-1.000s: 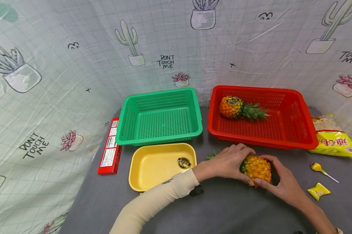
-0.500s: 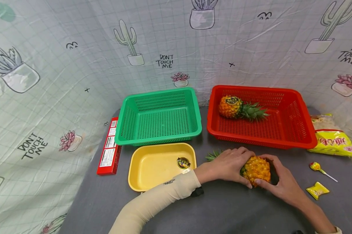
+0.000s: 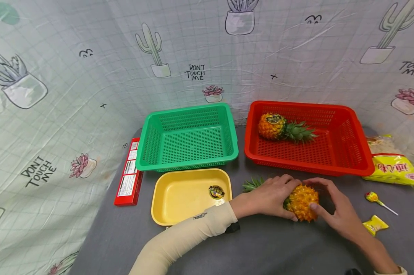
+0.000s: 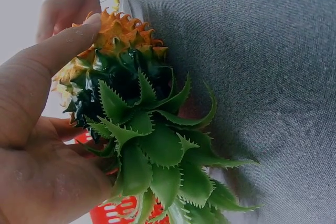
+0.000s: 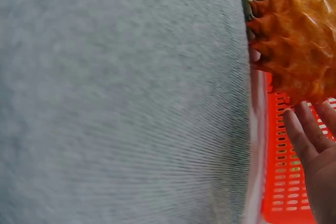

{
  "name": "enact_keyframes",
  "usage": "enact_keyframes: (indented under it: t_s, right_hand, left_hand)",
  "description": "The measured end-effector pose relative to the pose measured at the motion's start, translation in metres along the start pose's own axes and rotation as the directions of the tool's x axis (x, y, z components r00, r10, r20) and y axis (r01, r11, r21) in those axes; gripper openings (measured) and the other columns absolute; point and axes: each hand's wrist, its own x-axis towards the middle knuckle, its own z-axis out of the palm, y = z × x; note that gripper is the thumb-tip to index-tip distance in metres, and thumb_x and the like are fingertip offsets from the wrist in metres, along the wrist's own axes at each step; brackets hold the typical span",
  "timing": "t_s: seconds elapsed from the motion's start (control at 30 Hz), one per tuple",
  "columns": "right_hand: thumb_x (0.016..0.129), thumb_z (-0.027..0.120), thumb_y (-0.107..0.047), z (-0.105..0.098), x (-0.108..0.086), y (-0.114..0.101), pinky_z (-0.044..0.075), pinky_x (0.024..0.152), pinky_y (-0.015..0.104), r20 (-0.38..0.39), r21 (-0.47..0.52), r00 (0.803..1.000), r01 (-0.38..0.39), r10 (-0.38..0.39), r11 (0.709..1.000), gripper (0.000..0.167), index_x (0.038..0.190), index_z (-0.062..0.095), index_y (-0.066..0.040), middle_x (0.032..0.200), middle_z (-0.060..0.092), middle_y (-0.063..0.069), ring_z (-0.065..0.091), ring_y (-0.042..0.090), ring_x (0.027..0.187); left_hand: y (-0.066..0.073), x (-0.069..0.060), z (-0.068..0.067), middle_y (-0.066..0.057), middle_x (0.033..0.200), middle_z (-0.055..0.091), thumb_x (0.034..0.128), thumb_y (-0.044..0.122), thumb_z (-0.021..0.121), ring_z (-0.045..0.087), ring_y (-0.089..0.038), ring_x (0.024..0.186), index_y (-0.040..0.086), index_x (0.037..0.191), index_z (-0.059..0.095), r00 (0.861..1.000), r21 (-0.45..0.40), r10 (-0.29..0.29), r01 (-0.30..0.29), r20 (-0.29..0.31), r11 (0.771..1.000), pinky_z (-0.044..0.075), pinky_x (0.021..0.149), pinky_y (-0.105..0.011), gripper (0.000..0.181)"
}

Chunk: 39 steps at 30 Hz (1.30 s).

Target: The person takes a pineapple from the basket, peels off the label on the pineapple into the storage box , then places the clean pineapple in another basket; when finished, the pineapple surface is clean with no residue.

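The person's left hand (image 3: 269,196) is gripping a spiky orange pineapple (image 3: 304,203) with a green leafy crown (image 3: 251,185), over the grey tabletop (image 3: 262,250) and in front of a red perforated plastic basket (image 3: 310,167). The right hand (image 3: 342,214) is holding its thumb and fingers wide apart at the fruit's base, not clasping it.

High forward-down head view, close wrist views, shared pineapple (image 3: 302,203).
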Motion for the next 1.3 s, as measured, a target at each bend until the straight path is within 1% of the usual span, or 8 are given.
enact_keyframes:
  t_s: [0.27, 0.43, 0.53, 0.63, 0.73, 0.8, 1.0, 1.3]
  right_hand:
    - [0.091, 0.073, 0.012, -0.004, 0.002, -0.005, 0.042, 0.102, 0.014, -0.022, -0.012, 1.0, -0.002, 0.002, 1.0, 0.07, 0.153, 0.047, -0.007, 0.145, 0.056, 0.009, 0.055, 0.011, 0.129]
    - [0.086, 0.072, 0.019, -0.01, 0.006, -0.012, 0.046, 0.099, 0.016, -0.087, -0.02, 0.988, 0.128, -0.129, 0.992, 0.067, 0.148, 0.052, 0.005, 0.139, 0.06, 0.019, 0.061, 0.014, 0.123]
    - [0.089, 0.071, 0.014, -0.019, 0.016, -0.023, 0.046, 0.1, 0.019, -0.208, -0.042, 0.949, 0.235, -0.239, 0.971, 0.049, 0.136, 0.059, 0.013, 0.129, 0.065, 0.026, 0.065, 0.016, 0.117]
    - [0.096, 0.071, -0.002, -0.032, 0.028, -0.036, 0.045, 0.102, 0.019, -0.375, -0.127, 0.874, 0.28, -0.308, 0.952, 0.037, 0.126, 0.064, 0.017, 0.121, 0.07, 0.025, 0.066, 0.013, 0.115]
    - [0.098, 0.071, -0.019, -0.046, 0.039, -0.04, 0.04, 0.106, 0.019, -0.498, -0.226, 0.807, 0.233, -0.317, 0.946, 0.047, 0.128, 0.064, 0.017, 0.126, 0.07, 0.021, 0.06, 0.008, 0.121]
    - [0.098, 0.071, -0.027, -0.056, 0.042, -0.034, 0.036, 0.108, 0.02, -0.534, -0.279, 0.793, 0.163, -0.294, 0.946, 0.054, 0.135, 0.063, 0.013, 0.136, 0.066, 0.017, 0.054, 0.004, 0.126]
    - [0.094, 0.074, -0.026, -0.073, 0.042, -0.005, 0.023, 0.111, 0.023, -0.561, -0.303, 0.81, -0.009, -0.171, 0.953, 0.061, 0.15, 0.059, -0.004, 0.153, 0.053, 0.0, 0.04, 0.005, 0.137]
    - [0.093, 0.075, -0.02, -0.077, 0.036, 0.022, 0.02, 0.115, 0.022, -0.578, -0.236, 0.812, -0.261, 0.08, 0.936, 0.075, 0.162, 0.045, -0.017, 0.161, 0.04, 0.003, 0.032, 0.011, 0.145]
  left_hand:
    - [0.0, 0.0, 0.0, -0.004, 0.153, 0.046, 0.0874, 0.064, 0.079, 0.05, -0.012, 0.128, 0.013, 0.162, 0.038, 1.0, -0.003, -0.003, 0.003, 0.009, 1.0, 0.039, 0.109, -0.027, 0.099]
    - [0.001, 0.0, 0.002, -0.003, 0.153, 0.045, 0.0877, 0.064, 0.079, 0.049, -0.012, 0.128, 0.015, 0.163, 0.037, 1.0, -0.01, -0.011, 0.011, 0.024, 1.0, 0.039, 0.108, -0.026, 0.099]
    - [0.001, 0.0, 0.002, -0.002, 0.154, 0.044, 0.0882, 0.065, 0.077, 0.049, -0.011, 0.13, 0.015, 0.163, 0.036, 0.999, -0.007, -0.017, 0.017, 0.036, 1.0, 0.039, 0.109, -0.026, 0.099]
    - [0.001, 0.0, 0.001, -0.001, 0.156, 0.044, 0.0889, 0.066, 0.076, 0.048, -0.011, 0.133, 0.015, 0.164, 0.035, 0.999, 0.007, -0.013, 0.013, 0.045, 1.0, 0.039, 0.11, -0.027, 0.099]
    - [0.001, 0.0, -0.001, -0.002, 0.157, 0.045, 0.0893, 0.066, 0.076, 0.048, -0.013, 0.136, 0.014, 0.164, 0.035, 0.999, 0.014, 0.001, -0.002, 0.048, 1.0, 0.039, 0.11, -0.027, 0.099]
    - [0.0, -0.001, -0.002, -0.002, 0.157, 0.045, 0.0887, 0.066, 0.076, 0.048, -0.013, 0.136, 0.014, 0.164, 0.035, 0.999, 0.013, 0.014, -0.015, 0.045, 1.0, 0.039, 0.11, -0.027, 0.101]
    - [-0.005, -0.002, 0.001, -0.005, 0.154, 0.048, 0.0811, 0.069, 0.082, 0.05, -0.014, 0.133, 0.012, 0.163, 0.035, 0.998, 0.0, 0.065, -0.065, 0.014, 0.998, 0.039, 0.109, -0.025, 0.111]
    - [-0.005, -0.002, 0.004, -0.005, 0.151, 0.051, 0.0827, 0.068, 0.081, 0.052, -0.014, 0.13, 0.011, 0.162, 0.036, 0.996, 0.02, 0.087, -0.087, -0.016, 0.996, 0.041, 0.107, -0.026, 0.108]
